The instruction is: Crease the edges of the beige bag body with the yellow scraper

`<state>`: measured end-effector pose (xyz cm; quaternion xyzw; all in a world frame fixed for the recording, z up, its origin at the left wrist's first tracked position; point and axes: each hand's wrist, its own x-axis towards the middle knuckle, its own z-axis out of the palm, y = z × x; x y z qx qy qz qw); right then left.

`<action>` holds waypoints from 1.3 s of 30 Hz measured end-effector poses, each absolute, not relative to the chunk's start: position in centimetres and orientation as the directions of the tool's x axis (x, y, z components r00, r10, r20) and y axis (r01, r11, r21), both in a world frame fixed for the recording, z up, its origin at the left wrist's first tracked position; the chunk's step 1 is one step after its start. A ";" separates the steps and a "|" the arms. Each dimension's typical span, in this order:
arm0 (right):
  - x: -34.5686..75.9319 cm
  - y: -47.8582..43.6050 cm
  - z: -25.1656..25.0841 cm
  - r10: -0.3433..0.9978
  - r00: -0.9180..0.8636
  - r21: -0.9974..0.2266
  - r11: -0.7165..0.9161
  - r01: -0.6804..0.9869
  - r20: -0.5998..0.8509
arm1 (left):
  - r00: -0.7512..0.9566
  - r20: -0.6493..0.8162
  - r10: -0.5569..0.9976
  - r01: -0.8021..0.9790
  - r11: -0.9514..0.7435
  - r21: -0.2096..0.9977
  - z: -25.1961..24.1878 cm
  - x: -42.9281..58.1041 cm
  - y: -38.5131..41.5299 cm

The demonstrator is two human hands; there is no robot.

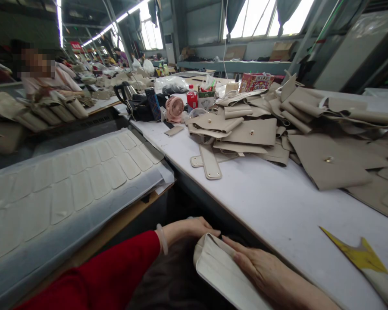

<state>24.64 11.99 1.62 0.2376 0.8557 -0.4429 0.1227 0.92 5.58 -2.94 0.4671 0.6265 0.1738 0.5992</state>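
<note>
A pale, cream-coloured bag piece (226, 273) with a rounded, folded-over end lies low in front of me, slanting down past the bottom edge of the view. My right hand (261, 262) grips it along its right side, thumb on top and fingers stretched toward the far end. At that far end my left hand (195, 227) is bent round the edge, its fingertips partly hidden behind the piece. The fingertips of both hands nearly meet there. A red sleeve and a pale bangle (162, 239) are on my left arm.
Beige bag parts (248, 131) with metal studs are heaped on the white table (261, 198). Two straps (209, 161) lie at its edge. A yellow-and-white pointed tool (358, 254) rests at right. Flat pale panels (93, 181) cover the left board. A pink fan (174, 109) and red-labelled bottle (192, 98) stand behind; a co-worker (48, 82) sits far left.
</note>
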 end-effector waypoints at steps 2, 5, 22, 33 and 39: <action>26.2 12.2 1.6 0.302 -0.832 -0.678 0.482 0.555 -0.465 | 0.222 -0.568 0.792 0.396 0.459 0.795 -1.3 0.2 6.4; 28.6 12.5 2.0 0.318 -0.784 -0.639 0.455 0.620 -0.533 | 0.362 -0.544 0.757 0.431 0.382 0.818 1.4 -0.1 7.1; 29.6 13.0 4.1 0.303 -0.796 -0.754 0.271 0.599 -0.524 | 0.478 -0.595 0.646 0.653 0.192 0.733 2.9 2.3 9.1; 35.0 5.5 1.3 0.999 -0.024 -0.859 -0.029 0.510 -0.048 | 0.382 -0.083 0.920 0.702 -0.230 0.673 5.9 8.0 3.9; 33.7 -4.2 -9.7 0.896 0.251 -0.930 -0.361 -0.070 -0.367 | 0.462 -0.026 0.887 0.642 -0.313 0.700 5.2 14.2 0.9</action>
